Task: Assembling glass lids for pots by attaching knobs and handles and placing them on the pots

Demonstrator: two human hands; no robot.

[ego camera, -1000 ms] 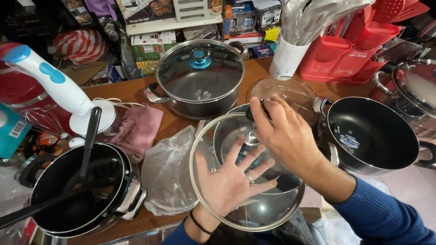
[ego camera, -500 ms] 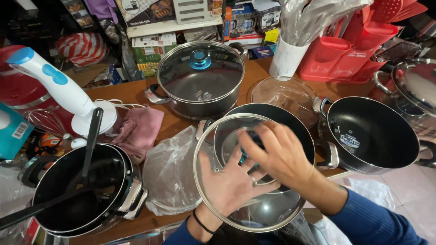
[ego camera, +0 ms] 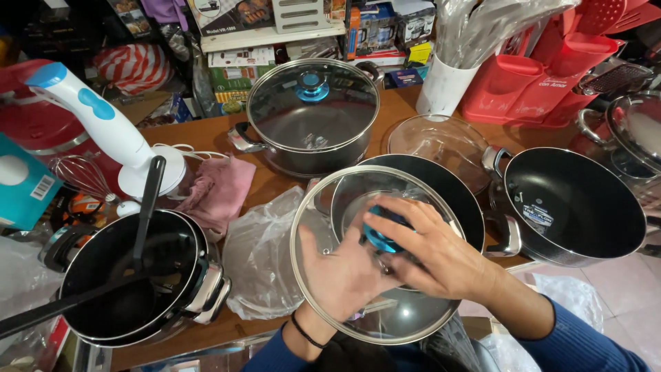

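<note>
Both hands have drawn together since half a second ago, and the right hand [ego camera: 441, 258] now curls its fingers around the blue knob [ego camera: 380, 238] of the glass lid [ego camera: 323, 275], where earlier they were spread loosely over it. Under the glass, the left hand [ego camera: 344, 275] lies open and flat against the lid's underside, fingers pointing up toward the knob. The lid is tilted, held over the near edge of the wooden table [ego camera: 275, 189] and overlapping the black pot [ego camera: 441, 189] behind it. Just left of the lid lies a crumpled clear plastic bag [ego camera: 258, 258], and further left a black pan [ego camera: 131, 282] with a dark utensil resting in it. To the right stands an open black pot with steel handles [ego camera: 575, 207]. Farther back sits a lidded pot [ego camera: 313, 114], and beside it a second glass lid [ego camera: 437, 141] on the table.
</note>
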